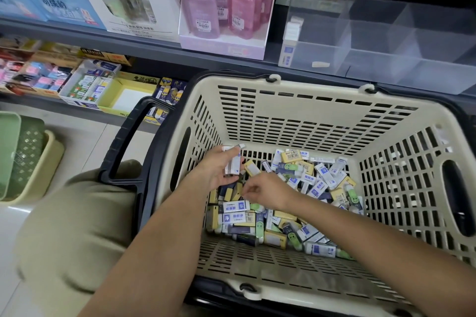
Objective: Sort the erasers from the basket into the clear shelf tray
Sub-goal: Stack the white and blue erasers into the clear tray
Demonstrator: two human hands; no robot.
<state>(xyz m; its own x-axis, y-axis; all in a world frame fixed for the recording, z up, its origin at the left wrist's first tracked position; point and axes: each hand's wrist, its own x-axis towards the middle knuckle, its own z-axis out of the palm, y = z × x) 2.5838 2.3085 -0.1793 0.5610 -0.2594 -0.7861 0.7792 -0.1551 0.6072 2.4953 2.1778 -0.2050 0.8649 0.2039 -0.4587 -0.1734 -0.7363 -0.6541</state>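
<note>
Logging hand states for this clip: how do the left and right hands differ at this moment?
The left hand grips a few white erasers, while the right hand has no eraser clearly in it. The left hand is raised near the left wall of the basket; the right hand is lower, fingers curled down at the eraser pile. Both are inside the basket, close together.

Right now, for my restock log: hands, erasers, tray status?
Left hand grips several white-sleeved erasers. Right hand on the eraser pile in the cream slotted basket, grip unclear. Clear plastic shelf tray nearly bare, path unobstructed.
</note>
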